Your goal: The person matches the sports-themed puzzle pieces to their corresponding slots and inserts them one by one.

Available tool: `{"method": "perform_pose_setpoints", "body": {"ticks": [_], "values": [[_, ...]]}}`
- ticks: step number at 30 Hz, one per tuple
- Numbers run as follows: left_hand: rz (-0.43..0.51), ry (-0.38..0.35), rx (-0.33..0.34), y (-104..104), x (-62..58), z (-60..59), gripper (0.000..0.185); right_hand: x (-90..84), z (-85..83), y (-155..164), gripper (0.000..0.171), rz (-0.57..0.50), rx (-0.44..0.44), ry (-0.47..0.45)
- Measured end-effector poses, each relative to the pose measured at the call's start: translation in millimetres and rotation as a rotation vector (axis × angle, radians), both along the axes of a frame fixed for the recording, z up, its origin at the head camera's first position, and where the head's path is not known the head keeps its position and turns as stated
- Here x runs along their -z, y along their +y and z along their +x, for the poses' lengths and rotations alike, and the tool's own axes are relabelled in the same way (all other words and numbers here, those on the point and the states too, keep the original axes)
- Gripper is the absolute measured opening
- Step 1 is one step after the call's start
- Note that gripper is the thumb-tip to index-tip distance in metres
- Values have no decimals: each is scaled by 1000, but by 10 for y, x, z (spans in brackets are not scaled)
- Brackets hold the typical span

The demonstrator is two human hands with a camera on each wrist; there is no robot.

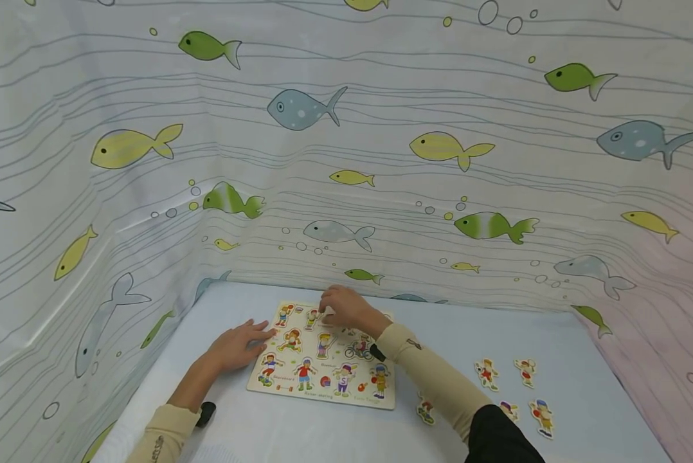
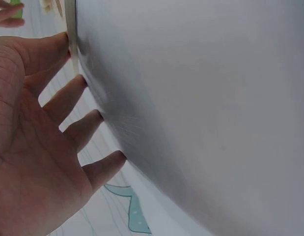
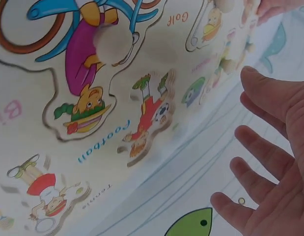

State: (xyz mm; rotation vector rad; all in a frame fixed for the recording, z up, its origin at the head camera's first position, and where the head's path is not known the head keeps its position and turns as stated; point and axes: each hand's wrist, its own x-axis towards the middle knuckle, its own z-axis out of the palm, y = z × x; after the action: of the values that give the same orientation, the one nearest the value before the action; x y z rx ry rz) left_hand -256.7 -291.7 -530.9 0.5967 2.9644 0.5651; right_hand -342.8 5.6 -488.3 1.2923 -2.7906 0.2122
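Observation:
A wooden picture puzzle board (image 1: pixel 288 390) with cartoon sports figures lies on the table. My left hand (image 1: pixel 238 347) rests at its left edge, fingers spread; in the left wrist view, the thumb side of the left hand (image 2: pixel 39 123) touches the board's edge and the other fingertips touch the white tabletop. Over the board's far part is my right hand (image 1: pixel 346 308), beside a small figure (image 1: pixel 312 319) in the top row. The right wrist view shows the right hand (image 3: pixel 274 162) with fingers apart and nothing between them, near the football figure (image 3: pixel 149 115) and the cyclist (image 3: pixel 83 64).
Several loose figure pieces lie right of the board, among them a blue-capped one (image 1: pixel 542 418), a red-clad one (image 1: pixel 486 374) and one near my right forearm (image 1: pixel 425 409). A fish-patterned curtain (image 1: pixel 381 193) hangs behind the table (image 1: pixel 450 334).

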Motion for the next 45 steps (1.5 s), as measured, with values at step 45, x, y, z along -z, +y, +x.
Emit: {"method": "perform_pose_setpoints", "body": {"ticks": [45], "values": [[2,4,0,-1,6,9,38,-111,535,1075,22,-63,32,7]]}}
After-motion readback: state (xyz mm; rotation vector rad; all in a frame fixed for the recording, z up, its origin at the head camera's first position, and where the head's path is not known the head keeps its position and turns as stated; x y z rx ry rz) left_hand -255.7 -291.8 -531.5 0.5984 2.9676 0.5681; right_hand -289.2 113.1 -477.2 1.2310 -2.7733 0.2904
